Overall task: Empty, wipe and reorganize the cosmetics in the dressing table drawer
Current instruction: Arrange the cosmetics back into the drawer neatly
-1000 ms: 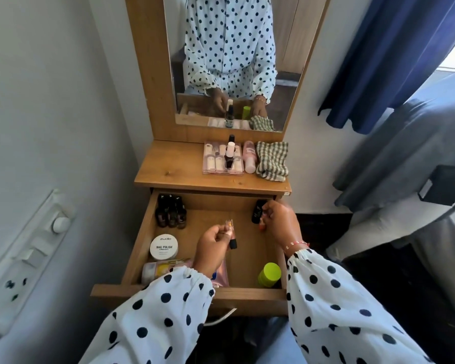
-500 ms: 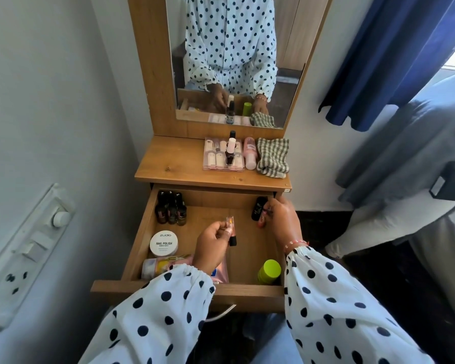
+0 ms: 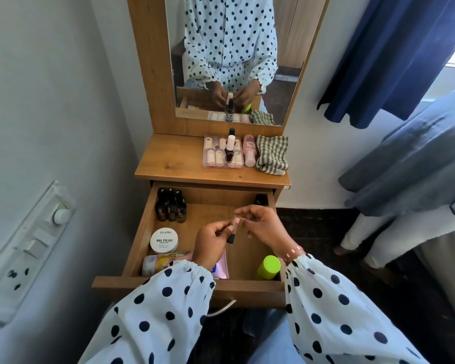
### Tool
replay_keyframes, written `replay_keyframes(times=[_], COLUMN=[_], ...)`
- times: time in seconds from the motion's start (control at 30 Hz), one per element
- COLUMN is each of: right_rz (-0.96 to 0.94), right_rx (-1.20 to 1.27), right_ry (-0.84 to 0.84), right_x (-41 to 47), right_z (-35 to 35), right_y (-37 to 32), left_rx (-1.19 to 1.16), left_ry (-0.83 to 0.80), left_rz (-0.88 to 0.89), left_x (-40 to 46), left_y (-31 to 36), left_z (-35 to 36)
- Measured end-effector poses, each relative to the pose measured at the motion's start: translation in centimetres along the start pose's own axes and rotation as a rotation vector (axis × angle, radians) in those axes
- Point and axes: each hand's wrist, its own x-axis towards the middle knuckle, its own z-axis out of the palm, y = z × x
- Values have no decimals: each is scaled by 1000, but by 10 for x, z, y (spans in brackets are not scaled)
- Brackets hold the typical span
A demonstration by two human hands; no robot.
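Narrow corner between a grey wall and a blue curtain (image 3: 394,56); wooden dressing table (image 3: 174,164) with mirror (image 3: 231,59), its drawer (image 3: 139,232) pulled fully out toward the person. On the table top: a clear tray of pale bottles (image 3: 222,153), a pink bottle (image 3: 248,151) and a checked cloth (image 3: 271,156) just beside it, likely parked there for wiping. Drawer partly sorted: three dark polish bottles (image 3: 171,206) grouped upright in the back left corner, one dark bottle (image 3: 260,199) back right, a round tub of nail polish remover wipes (image 3: 164,240) at left, a tube (image 3: 158,264) and pink packet (image 3: 221,266) along the front, a green-capped bottle (image 3: 268,266) front right. Above the drawer's middle, left hand (image 3: 210,243) pinches a small lipstick-like stick (image 3: 233,229), dark end down; right hand (image 3: 263,227) pinches its upper end, probably to check or close it before placing.
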Motion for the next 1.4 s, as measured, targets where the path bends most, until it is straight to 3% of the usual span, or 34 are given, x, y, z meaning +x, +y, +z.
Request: replay_keyframes(times=[0.27, 0.43, 0.63, 0.77, 1.4], right_rz=[24, 43, -71, -180, -184], right_rx=[-124, -298, -825, -963, -1062], right_ry=[-66, 196, 112, 86, 66], right_x=[8, 25, 38, 43, 43], right_z=[-17, -36, -33, -27, -21], right_y=[-4, 3, 15, 21, 28], left_rx=[49, 61, 50, 32, -24], left_ry=[7, 66, 64, 67, 61], left_rz=[39, 38, 23, 14, -25], left_x=[2, 5, 5, 6, 6], left_y=[-3, -5, -7, -8, -9], left_z=[2, -2, 0, -1, -1])
